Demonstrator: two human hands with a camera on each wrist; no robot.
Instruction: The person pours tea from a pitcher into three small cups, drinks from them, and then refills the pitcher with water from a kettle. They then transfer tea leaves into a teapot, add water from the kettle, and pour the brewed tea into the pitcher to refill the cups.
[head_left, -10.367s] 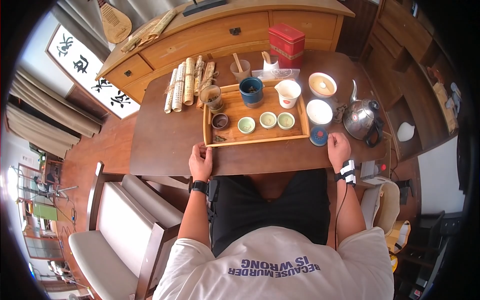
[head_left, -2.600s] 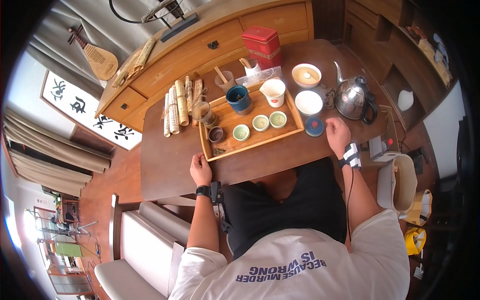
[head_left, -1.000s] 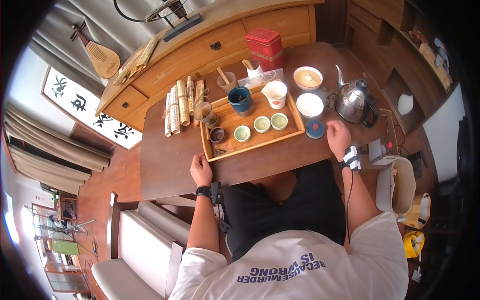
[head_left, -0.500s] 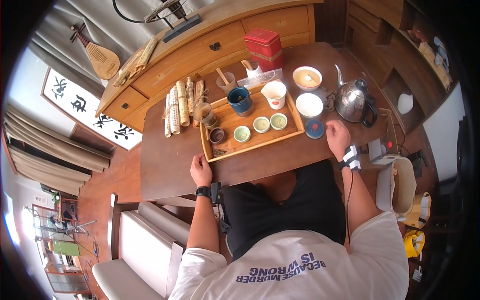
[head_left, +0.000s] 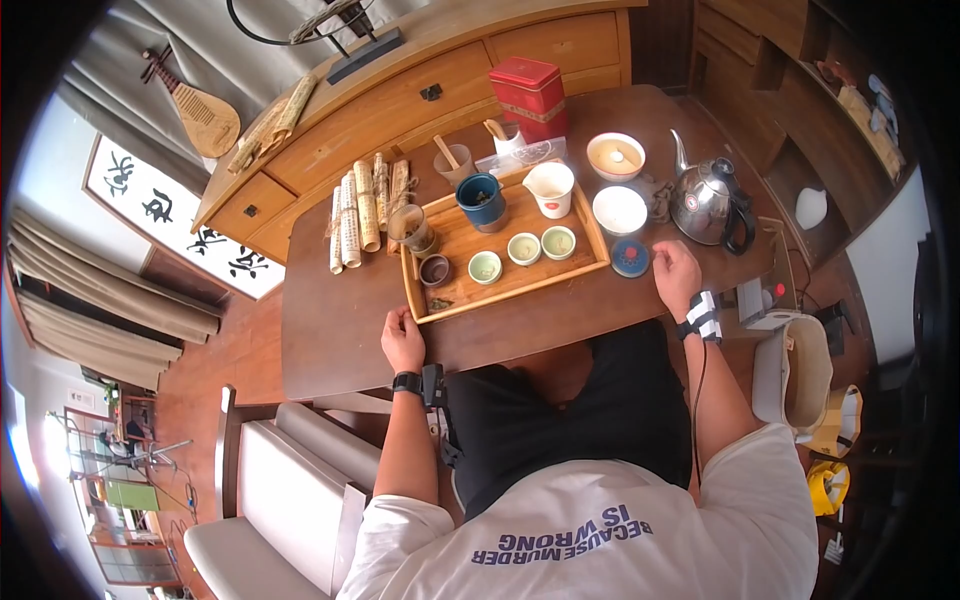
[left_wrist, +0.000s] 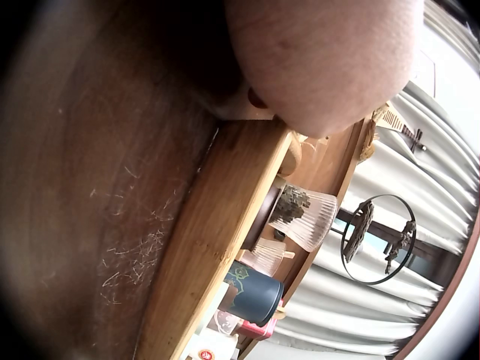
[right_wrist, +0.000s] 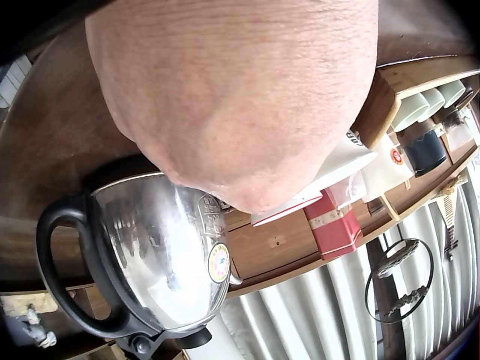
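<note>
The left hand (head_left: 402, 343) rests on the table's front edge by the near left corner of the wooden tray (head_left: 510, 293), fingers loosely curled, holding nothing. On the tray are three pale green cups, one of them the left green cup (head_left: 485, 267), a dark cup (head_left: 436, 270), a ribbed glass (head_left: 411, 228), a blue pot (head_left: 482, 203) and a white pitcher (head_left: 549, 190). To the tray's right, the right hand (head_left: 678, 274) lies loosely curled on the table beside a round blue object (head_left: 630, 258), with nothing in it. Whether its fingertips touch that object cannot be told.
Behind the right hand stand a steel kettle (head_left: 707, 203), a white bowl (head_left: 619, 211) and another bowl (head_left: 616, 156). A red tin (head_left: 528, 97) is at the back, tied scrolls (head_left: 368, 205) at the left. Below left is a chair (head_left: 290, 480).
Since the oldest frame the head view has tilted, so the table appears rotated. Both hands stay near the same places at the table's edge. Over the last second nothing visibly moves.
</note>
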